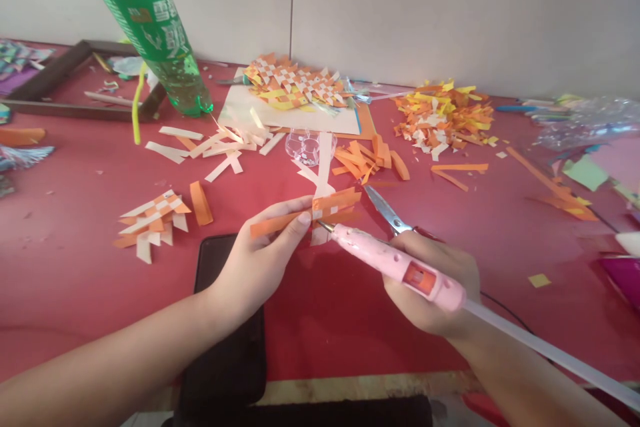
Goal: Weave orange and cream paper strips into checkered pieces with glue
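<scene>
One paper weave point(330, 203) apparently begun, long ends point(263, 226) unwoven; left fingers point(290, 235) pinch it, right fingers point(419, 248) grasp glue gun point(375, 250).

Bottle point(150, 30) on table point(325, 320), wall point(400, 13) behind it. Frame point(75, 108) left of bottle, partly behind it — scraps point(126, 67) inside. Card point(240, 105) right of bottle, woven paper point(295, 83) on top; paper pile point(443, 117) farther right. In front of bottle: small woven piece point(155, 219), phone point(230, 370) nearer. Front right of bottle — strips point(335, 203) in left hand point(267, 253), glue gun point(380, 250) in right hand point(430, 280), scissors point(385, 208).
</scene>
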Motion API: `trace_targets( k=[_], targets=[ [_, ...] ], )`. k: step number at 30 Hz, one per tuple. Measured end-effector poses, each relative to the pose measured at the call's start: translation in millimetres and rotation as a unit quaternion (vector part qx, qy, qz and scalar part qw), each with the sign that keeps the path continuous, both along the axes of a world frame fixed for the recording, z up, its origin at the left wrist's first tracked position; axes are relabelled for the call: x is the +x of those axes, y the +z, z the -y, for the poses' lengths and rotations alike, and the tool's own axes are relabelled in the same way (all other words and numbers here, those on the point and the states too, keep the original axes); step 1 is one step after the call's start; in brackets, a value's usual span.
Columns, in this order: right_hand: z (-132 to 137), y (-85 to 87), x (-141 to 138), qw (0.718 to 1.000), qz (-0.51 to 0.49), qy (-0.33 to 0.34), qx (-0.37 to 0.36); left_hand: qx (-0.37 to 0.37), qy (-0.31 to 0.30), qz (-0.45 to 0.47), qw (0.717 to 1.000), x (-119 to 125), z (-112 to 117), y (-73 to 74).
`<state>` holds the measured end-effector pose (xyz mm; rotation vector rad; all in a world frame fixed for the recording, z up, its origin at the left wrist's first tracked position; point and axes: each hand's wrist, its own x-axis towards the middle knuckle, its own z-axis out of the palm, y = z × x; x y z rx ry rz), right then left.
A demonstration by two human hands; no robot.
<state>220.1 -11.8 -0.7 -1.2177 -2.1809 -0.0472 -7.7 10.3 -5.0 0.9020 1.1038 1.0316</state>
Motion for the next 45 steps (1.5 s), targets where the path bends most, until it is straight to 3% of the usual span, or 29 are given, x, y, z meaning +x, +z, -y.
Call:
trace_targets(
  k=[13, 27, 32, 37, 41, 45],
  targets=[
    [0, -0.4, 1, 1.000, -0.008, 0.009, -0.013, 0.031, -0.002, -0.057, 0.998, -2, -1, 1.0],
    [-1, 6.8, -3, 0.999, -0.022, 0.013, -0.022, 0.023, -0.008, -0.011, 1.000, 0, -2, -1.9],
    [-5, 2.7, 4, 1.000, 0.014, -0.002, 0.025, 0.001, -0.008, 0.013, 1.000, -1, -2, -3.6],
    [-17, 12.2, 46, 0.995, 0.090, -0.006, 0.038, -0.010, -0.006, 0.066, 0.998, -2, -4, -2.2],
    [-23, 20.5, 102, 0.974, 0.207, -0.044, -0.084, -0.035, -0.020, 0.103, 0.994, -1, -4, 0.1],
    [-27, 13.5, 153, 0.953, 0.253, -0.089, -0.144, -0.038, -0.024, 0.108, 0.993, -2, -4, 0.7]
  ],
)
